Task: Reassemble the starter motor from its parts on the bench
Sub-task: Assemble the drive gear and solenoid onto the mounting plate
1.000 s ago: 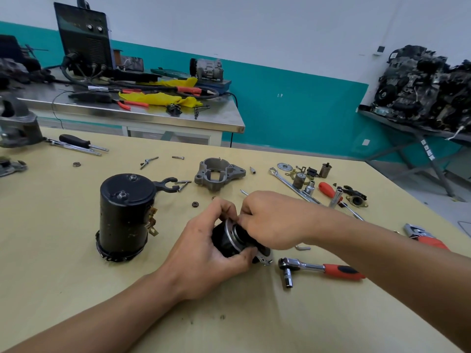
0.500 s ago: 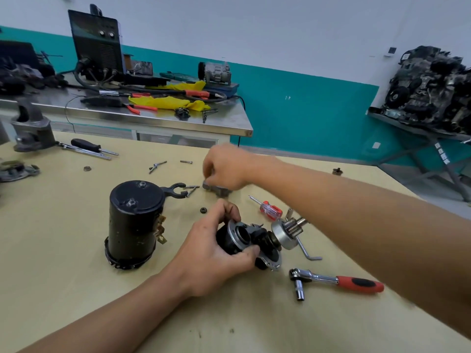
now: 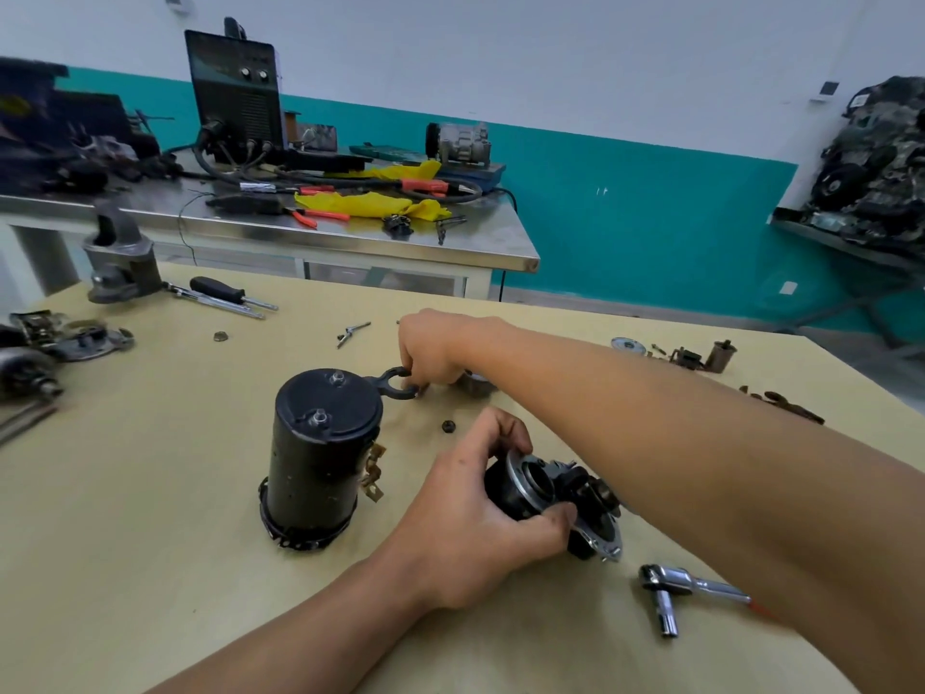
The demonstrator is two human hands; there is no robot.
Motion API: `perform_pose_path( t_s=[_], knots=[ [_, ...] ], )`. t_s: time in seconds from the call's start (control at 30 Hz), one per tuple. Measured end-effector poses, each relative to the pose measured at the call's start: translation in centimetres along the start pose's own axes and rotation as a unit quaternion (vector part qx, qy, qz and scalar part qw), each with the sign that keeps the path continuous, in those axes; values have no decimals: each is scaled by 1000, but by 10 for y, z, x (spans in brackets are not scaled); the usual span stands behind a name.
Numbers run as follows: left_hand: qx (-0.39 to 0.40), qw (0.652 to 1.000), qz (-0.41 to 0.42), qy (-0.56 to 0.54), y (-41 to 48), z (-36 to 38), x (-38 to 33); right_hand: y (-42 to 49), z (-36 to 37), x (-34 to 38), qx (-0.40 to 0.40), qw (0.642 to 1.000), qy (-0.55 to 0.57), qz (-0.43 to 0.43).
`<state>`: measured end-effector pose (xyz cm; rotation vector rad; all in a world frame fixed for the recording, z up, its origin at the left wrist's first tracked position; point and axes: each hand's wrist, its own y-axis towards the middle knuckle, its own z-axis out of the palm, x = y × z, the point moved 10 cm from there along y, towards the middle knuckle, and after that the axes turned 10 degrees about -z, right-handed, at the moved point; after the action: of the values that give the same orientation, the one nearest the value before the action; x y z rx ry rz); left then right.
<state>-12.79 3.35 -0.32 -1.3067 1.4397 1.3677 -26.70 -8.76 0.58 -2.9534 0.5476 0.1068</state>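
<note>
Head view: left hand low at centre, forearm entering from the lower left, thumb underneath and fingers curled over the top, clasping the drive-end assembly. Assembly on its side on the counter, long axis roughly left to right, black barrel toward the left hand, silver flange toward the right. Right forearm crossing above it from the lower right, reaching away to the far side. Right hand palm down, fingers curled downward, tips at the black fork lever; pinched or merely touched, not discernible. Fork lever flat on the counter, stem toward the left, open prongs toward the right hand. Motor body upright just left of the left hand, long axis vertical, capped end with 2 studs facing up. Small nut between the 2 hands. Ratchet near the right forearm, handle partly hidden.
</note>
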Motion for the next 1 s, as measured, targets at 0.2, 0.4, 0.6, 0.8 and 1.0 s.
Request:
perform_pose_path(
  t_s=[0.2, 0.4, 0.6, 0.8, 1.0],
  knots=[
    [6, 1000, -8, -2, -1, 1, 0, -17, -7, -1, 0, 1000, 21, -3],
    [-12, 1000, -18, 20, 1, -3, 4, -122, -58, -19, -155, 898, 412, 22],
    [-26, 998, -19, 49, -1, -4, 2, -237, -61, -1, -252, 803, 540, -26],
    [-59, 997, -27, 45, 0, -8, 2, -266, -45, -1, -323, 846, 424, 14],
    [-72, 996, -43, 28, 3, -10, 7, -260, -20, 8, -303, 884, 352, 52]
  ],
)
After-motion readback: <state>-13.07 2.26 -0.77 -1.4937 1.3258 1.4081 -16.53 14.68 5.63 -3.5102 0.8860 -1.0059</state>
